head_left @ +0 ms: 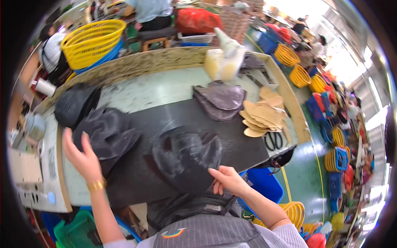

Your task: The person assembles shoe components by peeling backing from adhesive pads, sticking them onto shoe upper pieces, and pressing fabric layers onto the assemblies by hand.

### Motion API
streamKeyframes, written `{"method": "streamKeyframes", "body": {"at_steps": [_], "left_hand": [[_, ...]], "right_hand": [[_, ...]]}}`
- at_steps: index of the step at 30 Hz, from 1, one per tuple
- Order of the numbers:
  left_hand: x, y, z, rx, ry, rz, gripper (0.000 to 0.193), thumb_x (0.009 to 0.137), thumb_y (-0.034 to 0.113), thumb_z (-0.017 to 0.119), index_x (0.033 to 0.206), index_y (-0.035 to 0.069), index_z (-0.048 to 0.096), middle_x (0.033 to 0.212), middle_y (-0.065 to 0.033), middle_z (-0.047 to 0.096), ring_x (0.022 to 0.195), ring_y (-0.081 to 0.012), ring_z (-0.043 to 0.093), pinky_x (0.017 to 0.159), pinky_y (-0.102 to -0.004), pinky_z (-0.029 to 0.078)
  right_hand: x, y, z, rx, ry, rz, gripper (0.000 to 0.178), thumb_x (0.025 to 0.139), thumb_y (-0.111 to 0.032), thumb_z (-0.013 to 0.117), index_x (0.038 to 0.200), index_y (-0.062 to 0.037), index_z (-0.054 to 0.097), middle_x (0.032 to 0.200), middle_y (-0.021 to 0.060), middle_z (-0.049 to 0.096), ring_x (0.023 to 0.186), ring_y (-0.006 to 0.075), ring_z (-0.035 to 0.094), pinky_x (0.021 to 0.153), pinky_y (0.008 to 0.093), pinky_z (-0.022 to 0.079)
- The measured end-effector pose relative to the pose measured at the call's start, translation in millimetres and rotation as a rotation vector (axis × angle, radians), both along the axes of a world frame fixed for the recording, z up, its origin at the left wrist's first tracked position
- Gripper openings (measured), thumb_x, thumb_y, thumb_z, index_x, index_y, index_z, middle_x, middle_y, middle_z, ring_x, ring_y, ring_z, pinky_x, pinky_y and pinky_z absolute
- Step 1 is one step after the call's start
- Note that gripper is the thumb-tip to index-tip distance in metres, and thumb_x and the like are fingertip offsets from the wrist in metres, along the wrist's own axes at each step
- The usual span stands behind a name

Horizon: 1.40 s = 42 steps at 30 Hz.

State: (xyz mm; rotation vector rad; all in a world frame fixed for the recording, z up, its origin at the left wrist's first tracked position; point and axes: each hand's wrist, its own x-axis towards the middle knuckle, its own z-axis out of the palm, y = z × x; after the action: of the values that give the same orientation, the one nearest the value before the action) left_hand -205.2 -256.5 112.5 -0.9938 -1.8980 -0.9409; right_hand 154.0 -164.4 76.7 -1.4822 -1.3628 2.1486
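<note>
While bent over the worktable [173, 89], seen from the head view:

Left hand [84, 157]: open, fingers spread and raised, palm toward the dark fabric pile [108, 132] at the left of the black mat [231, 136]; touching or just above it, cannot tell. Gold bangle [96, 185] at the wrist.

Right hand [226, 180]: open, fingers loosely curled, resting at the near edge of the mat, fingertips on or just beside the dark rounded fabric piece [186, 155]; nothing gripped.

Dark rounded fabric piece: flat on the black mat, centre of the table, between both hands.

Farther on the table: grey folded fabric pieces [221, 99] beyond the mat; tan cut-out shapes [262, 115] stacked to their right; black scissors [273, 140] just near of the stack; pale plastic bags [223, 62] at the far edge.

Left end: black bag [74, 103] at the table corner.

Around: yellow basket [93, 41] beyond the far left corner; blue bin [264, 184] under the right edge; more yellow baskets [300, 74] along the aisle at right.
</note>
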Motion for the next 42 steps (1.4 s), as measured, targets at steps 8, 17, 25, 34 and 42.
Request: {"method": "streamKeyframes", "body": {"at_steps": [8, 17, 25, 34, 42], "left_hand": [[183, 2, -54, -0.737, -0.101, -1.142, 0.043, 0.073, 0.039, 0.067, 0.105, 0.010, 0.062, 0.116, -0.0066, 0.057, 0.100, -0.0239, 0.052, 0.085, -0.0397, 0.038], [185, 50, -15, -0.569, -0.247, -1.158, 0.037, 0.073, 0.026, 0.070, 0.102, 0.005, 0.062, 0.104, -0.0068, 0.060, 0.090, -0.0256, 0.055, 0.081, -0.0360, 0.042], [249, 78, -3, -0.246, 0.026, -1.131, 0.028, 0.072, 0.008, 0.064, 0.100, 0.007, 0.062, 0.103, -0.0058, 0.059, 0.093, -0.0228, 0.058, 0.074, -0.0283, 0.049], [215, 35, 1, 0.256, -1.839, -1.289, 0.020, 0.095, 0.011, 0.047, 0.108, -0.002, 0.056, 0.100, -0.0098, 0.062, 0.090, -0.0154, 0.061, 0.082, -0.0293, 0.050], [221, 14, -1, 0.126, -1.367, -1.127, 0.019, 0.093, 0.008, 0.050, 0.103, -0.004, 0.059, 0.090, -0.0070, 0.065, 0.079, -0.0108, 0.062, 0.072, -0.0246, 0.052]], "right_hand": [[74, 156, -2, 1.642, -1.074, -0.022, 0.007, 0.076, -0.004, 0.055, 0.083, -0.0026, 0.057, 0.082, 0.0147, 0.058, 0.079, 0.0341, 0.056, 0.068, 0.0404, 0.047], [92, 160, 27, 1.809, -0.922, 0.128, 0.011, 0.073, 0.000, 0.055, 0.084, -0.0020, 0.058, 0.078, 0.0134, 0.058, 0.074, 0.0284, 0.058, 0.064, 0.0355, 0.049], [25, 73, 27, 0.517, 0.531, -0.571, 0.008, 0.090, -0.010, 0.055, 0.095, -0.0043, 0.054, 0.074, -0.0026, 0.057, 0.058, 0.0011, 0.049, 0.051, 0.0176, 0.039], [-37, 26, 54, 1.871, 0.076, 0.076, 0.033, 0.070, -0.002, 0.070, 0.102, -0.0050, 0.065, 0.102, 0.0110, 0.059, 0.088, 0.0278, 0.056, 0.076, 0.0336, 0.047], [-28, -3, 72, 1.511, 0.151, 0.200, 0.018, 0.075, 0.007, 0.065, 0.092, 0.0011, 0.067, 0.087, 0.0125, 0.064, 0.074, 0.0181, 0.063, 0.064, 0.0243, 0.049]]}}
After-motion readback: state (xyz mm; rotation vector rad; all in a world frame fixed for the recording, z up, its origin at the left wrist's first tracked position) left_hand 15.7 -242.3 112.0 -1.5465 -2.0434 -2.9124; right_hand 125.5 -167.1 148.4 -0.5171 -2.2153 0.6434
